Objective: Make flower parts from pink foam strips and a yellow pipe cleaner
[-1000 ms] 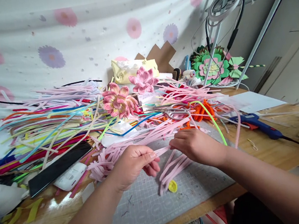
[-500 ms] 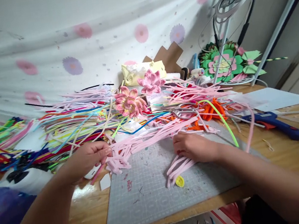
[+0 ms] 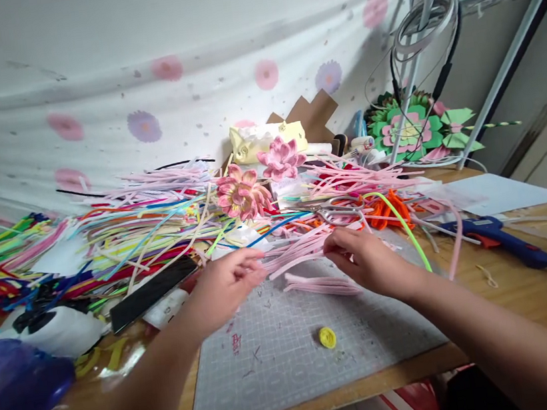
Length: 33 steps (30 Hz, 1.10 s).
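My left hand [image 3: 231, 283] is over the left part of the grey cutting mat [image 3: 255, 375], its fingers loosely bent and spread a little at the left ends of a pile of pale pink pipe cleaners [image 3: 297, 250]. Opposite it, at the right end of that pile, my right hand [image 3: 369, 261] has curved fingers with a gap before the thumb. Nothing shows gripped in either hand. A smaller bundle of pink pipe cleaners [image 3: 320, 284] lies on the mat, its right end just below my right hand. Nearer me on the mat sits a yellow coiled disc [image 3: 327, 338].
Two pink flowers [image 3: 244, 192] stand behind the pile, with scissors [image 3: 339, 211] to their right. Coloured pipe cleaners [image 3: 141, 232] heap up at the left, near a black phone [image 3: 154, 291]. A blue glue gun [image 3: 500, 239] lies at the right. Purple plastic [image 3: 19, 380] sits front left.
My left hand has moved right, uncovering the phone. My right hand has let go of the smaller pink bundle, which now lies farther back on the mat. The pink pile is gathered closer together.
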{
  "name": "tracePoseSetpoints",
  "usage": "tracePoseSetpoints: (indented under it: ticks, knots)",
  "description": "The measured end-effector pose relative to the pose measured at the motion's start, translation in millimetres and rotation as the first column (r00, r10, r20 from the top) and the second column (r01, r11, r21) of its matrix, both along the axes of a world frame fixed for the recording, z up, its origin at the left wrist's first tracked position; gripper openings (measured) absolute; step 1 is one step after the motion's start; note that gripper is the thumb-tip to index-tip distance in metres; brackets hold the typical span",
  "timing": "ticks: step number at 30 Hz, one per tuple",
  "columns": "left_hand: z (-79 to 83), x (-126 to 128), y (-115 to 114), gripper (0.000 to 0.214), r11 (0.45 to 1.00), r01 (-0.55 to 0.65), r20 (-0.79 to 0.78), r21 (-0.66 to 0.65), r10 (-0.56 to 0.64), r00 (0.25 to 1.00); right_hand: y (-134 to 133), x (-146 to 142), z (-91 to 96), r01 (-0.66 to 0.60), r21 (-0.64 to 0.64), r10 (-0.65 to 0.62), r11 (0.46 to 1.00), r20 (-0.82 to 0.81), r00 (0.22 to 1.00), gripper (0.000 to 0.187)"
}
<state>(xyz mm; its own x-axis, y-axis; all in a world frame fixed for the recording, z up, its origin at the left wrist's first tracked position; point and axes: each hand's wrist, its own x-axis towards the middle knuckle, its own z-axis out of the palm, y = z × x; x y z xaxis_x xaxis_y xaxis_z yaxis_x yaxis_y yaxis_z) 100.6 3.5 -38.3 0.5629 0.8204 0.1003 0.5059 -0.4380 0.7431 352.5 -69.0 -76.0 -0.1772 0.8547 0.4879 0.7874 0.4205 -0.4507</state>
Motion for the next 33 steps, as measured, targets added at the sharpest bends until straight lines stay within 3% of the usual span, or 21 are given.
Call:
tracePoseSetpoints:
  ticks: [3,5,6,8,10,13,17,20,22,24,28,31,33]
  knots:
    - [-11.7,36,-7,0.031,0.992,0.129,0.027,0.009,-0.129,0.991,-2,-5,-0.4,-0.017,0.047,0.022,0.999,-0.117,0.993,0.007]
    - [-17.5,49,-8,0.021,0.983,0.176,-0.005,0.055,-0.176,0.984,-3,-7,0.6,-0.03,0.018,0.034,0.999,-0.314,0.949,0.005]
    - [-20.2,53,-8,0.027,0.98,0.193,-0.007,0.049,-0.193,0.981,-3,-8,1.1,-0.055,-0.015,0.043,0.998,-0.447,0.893,0.005]
    - [-25.9,56,-10,0.037,0.976,0.214,0.03,-0.043,-0.213,0.977,-4,-11,1.5,-0.155,-0.069,0.066,0.985,-0.687,0.723,0.011]
    - [-31.7,57,-13,0.039,0.951,0.231,0.093,-0.206,-0.216,0.972,-5,-16,1.0,-0.261,-0.074,0.103,0.963,-0.79,0.605,0.015]
    - [-38.6,58,-17,0.036,0.875,0.255,0.168,-0.412,-0.202,0.965,-4,-23,-0.9,-0.301,-0.058,0.147,0.952,-0.775,0.615,0.018]
    - [-42.6,54,-11,0.03,0.815,0.247,0.215,-0.524,-0.154,0.964,0,-23,-4.3,-0.17,-0.015,0.123,0.985,-0.631,0.766,0.016]
    - [-43.9,47,-3,0.029,0.726,0.245,0.242,-0.643,-0.111,0.964,1,-18,-6.3,-0.094,0.157,0.138,0.983,-0.298,0.945,0.014]
    - [-44.7,43,-1,0.03,0.623,0.278,0.292,-0.731,-0.082,0.953,1,-14,-6.5,-0.142,0.241,0.156,0.96,-0.04,0.987,0.019]
    - [-45.5,42,-1,0.031,0.537,0.308,0.34,-0.786,-0.041,0.939,-1,-11,-5.4,-0.192,0.264,0.149,0.945,0.175,0.973,0.024]
    - [-46.5,44,-4,0.032,0.445,0.307,0.357,-0.841,0.031,0.934,-4,-10,-0.2,-0.222,0.257,0.093,0.941,0.435,0.896,0.028]
    - [-45.9,45,-6,0.032,0.427,0.299,0.343,-0.853,0.029,0.939,-5,-11,3.6,-0.217,0.224,0.073,0.95,0.518,0.852,0.031]
    - [-44.8,45,-7,0.034,0.467,0.289,0.324,-0.836,-0.007,0.946,-6,-12,5.5,-0.202,0.205,0.061,0.958,0.541,0.839,0.028]
